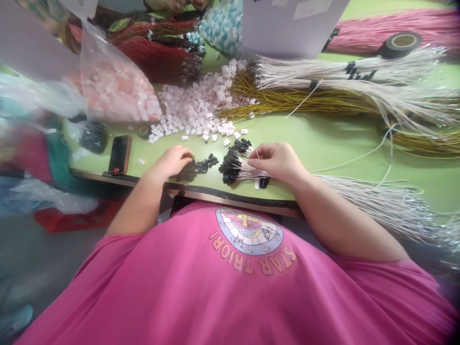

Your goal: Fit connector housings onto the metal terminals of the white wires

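The left hand (178,160) was above the front of the green table (287,139), its fingers curled in toward the thumb; I could not tell whether it held anything. Just beside its fingertips lay 1 small heap of loose black connector housings (206,164), too crowded to count.

The right hand (276,160) had its thumb and fingertips pressed together, pinching 1 white wire (255,152) at the edge of 1 bundle of white wires (250,168). That bundle lay flat on the table between the 2 hands, its far ends capped with dozens of black housings (230,166) pointing left, toward the loose heap.

Behind the hands spread 1 large pile of white connectors (199,103), more than could be counted. To its left stood 1 clear plastic bag (115,86) of pinkish connectors, and near the table's front edge lay 1 smartphone (120,154).

At the back right were at least 2 bundles of white cable (312,72), at least 1 of yellow wires (294,101) and 1 roll of black tape (400,44).
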`<action>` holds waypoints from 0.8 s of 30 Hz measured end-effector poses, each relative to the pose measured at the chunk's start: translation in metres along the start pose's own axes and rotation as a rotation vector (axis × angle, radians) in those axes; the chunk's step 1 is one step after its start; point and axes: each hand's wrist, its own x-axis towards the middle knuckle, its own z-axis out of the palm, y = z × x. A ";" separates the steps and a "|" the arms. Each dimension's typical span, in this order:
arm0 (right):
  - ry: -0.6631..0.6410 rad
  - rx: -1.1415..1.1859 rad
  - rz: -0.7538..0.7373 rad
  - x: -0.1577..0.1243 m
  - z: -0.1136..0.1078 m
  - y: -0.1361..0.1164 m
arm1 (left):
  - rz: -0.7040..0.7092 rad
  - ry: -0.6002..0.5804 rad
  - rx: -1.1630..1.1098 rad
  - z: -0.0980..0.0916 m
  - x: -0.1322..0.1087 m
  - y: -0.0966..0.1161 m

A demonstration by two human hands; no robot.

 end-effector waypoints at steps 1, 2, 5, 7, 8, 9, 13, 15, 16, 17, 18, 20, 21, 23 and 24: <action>-0.028 0.029 0.007 0.000 0.000 0.000 | 0.007 0.002 -0.010 0.002 0.002 0.000; -0.052 0.056 0.008 0.000 0.000 -0.001 | 0.017 0.002 -0.013 0.003 0.003 0.001; -0.103 0.111 -0.004 -0.001 0.000 0.000 | 0.032 0.025 -0.001 0.005 0.006 0.004; -0.085 0.124 -0.011 -0.002 0.001 0.000 | 0.014 0.071 -0.007 0.003 0.004 0.012; -0.059 0.123 -0.017 -0.002 0.002 0.000 | 0.009 0.101 -0.023 0.002 0.002 0.020; -0.034 0.120 -0.024 -0.003 0.003 0.000 | 0.012 0.131 -0.054 0.000 0.000 0.030; 0.002 0.096 -0.040 -0.004 0.004 -0.001 | 0.179 0.147 -0.332 0.001 -0.009 0.081; -0.019 0.096 -0.043 -0.004 0.004 -0.001 | 0.304 0.111 -0.437 0.005 -0.009 0.104; -0.029 0.093 -0.051 -0.004 0.004 -0.001 | 0.349 0.107 -0.459 0.007 -0.007 0.113; -0.037 0.082 -0.065 -0.004 0.004 -0.001 | 0.375 0.116 -0.470 0.009 -0.005 0.119; -0.040 0.063 -0.083 -0.004 0.003 0.000 | 0.384 0.130 -0.477 0.012 -0.003 0.123; -0.038 0.016 -0.116 -0.003 0.003 0.001 | 0.369 0.154 -0.491 0.015 0.002 0.127; -0.037 -0.004 -0.129 -0.003 0.003 0.002 | 0.354 0.159 -0.497 0.016 0.003 0.127; -0.040 -0.022 -0.141 -0.002 0.003 0.003 | 0.331 0.155 -0.500 0.017 0.005 0.127; -0.042 -0.023 -0.145 -0.002 0.003 0.003 | 0.326 0.154 -0.499 0.017 0.005 0.127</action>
